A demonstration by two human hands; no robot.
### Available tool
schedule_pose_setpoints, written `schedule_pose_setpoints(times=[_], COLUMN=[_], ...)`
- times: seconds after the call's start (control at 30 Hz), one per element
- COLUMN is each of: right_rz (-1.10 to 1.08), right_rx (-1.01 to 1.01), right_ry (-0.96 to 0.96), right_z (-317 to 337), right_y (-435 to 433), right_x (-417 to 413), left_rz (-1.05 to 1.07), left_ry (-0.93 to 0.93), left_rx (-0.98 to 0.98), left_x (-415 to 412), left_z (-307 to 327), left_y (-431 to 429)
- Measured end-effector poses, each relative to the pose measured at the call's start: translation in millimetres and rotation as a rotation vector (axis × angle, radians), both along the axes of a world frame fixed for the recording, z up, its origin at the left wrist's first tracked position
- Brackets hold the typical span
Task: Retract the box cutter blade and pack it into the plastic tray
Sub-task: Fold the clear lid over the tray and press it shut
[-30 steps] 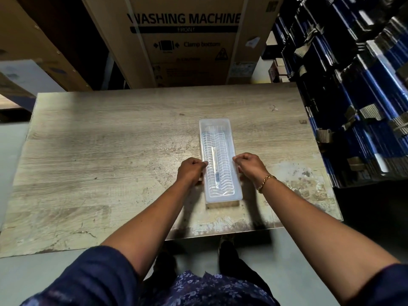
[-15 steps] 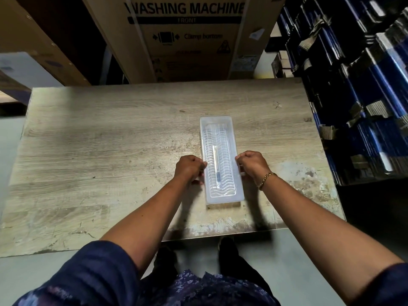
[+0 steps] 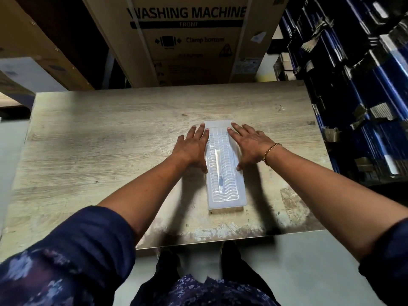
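Here, seen from the head camera looking down:

Worktop: a pale wood-grain worktop (image 3: 99, 151) with worn, chipped patches along its near edge.

Plastic tray: a long, clear plastic tray (image 3: 225, 202) lies flat right of centre on the worktop, its length running away from the person. Its surface is ribbed.

Box cutter: a slim box cutter (image 3: 219, 171) lies lengthwise inside the tray, seen through the clear plastic, with a small blue part towards the near end. Whether the blade is drawn in cannot be told.

Left hand: the left hand (image 3: 192, 146) lies palm down, fingers spread and flat, against the tray's left long edge at its far half. It grips nothing.

Right hand: the right hand (image 3: 248, 143) mirrors it on the tray's right long edge, also flat with fingers extended, gripping nothing. A gold bracelet (image 3: 270, 151) circles the wrist.

Sleeves: dark blue sleeves (image 3: 77, 250) with a pale floral print cover the upper arms.

Behind the worktop: a cardboard box (image 3: 187, 40) printed "WASHING MACHINE" and "FRONT" stands at the far edge.

To the right: stacks of dark blue packages (image 3: 364, 85) fill the space beside the worktop.
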State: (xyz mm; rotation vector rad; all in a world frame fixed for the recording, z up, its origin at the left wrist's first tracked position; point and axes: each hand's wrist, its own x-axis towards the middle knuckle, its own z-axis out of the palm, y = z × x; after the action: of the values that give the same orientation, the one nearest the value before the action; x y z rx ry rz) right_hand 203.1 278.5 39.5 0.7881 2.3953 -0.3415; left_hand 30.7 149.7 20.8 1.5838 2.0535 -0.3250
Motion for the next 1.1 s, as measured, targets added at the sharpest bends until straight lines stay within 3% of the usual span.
schedule_pose_setpoints(times=[0.57, 0.83, 1.1], right_rz=[-0.031, -0.050, 0.058], right_rx=[0.014, 0.053, 0.155], right_ry=[-0.156, -0.201, -0.085], right_z=[13.3, 16.8, 25.3], right_y=[-9.9, -18.7, -26.3], right_x=[-18.3, -24.8, -6.0], left_rz=[0.049, 0.039, -0.029], left_ry=[-0.015, 0.024, -0.001], left_rx=[-0.150, -0.142, 0.005], left_x=[4.9, 5.8, 6.8], left_z=[8.9, 11.7, 8.8], left_y=[11.1, 8.3, -14.4])
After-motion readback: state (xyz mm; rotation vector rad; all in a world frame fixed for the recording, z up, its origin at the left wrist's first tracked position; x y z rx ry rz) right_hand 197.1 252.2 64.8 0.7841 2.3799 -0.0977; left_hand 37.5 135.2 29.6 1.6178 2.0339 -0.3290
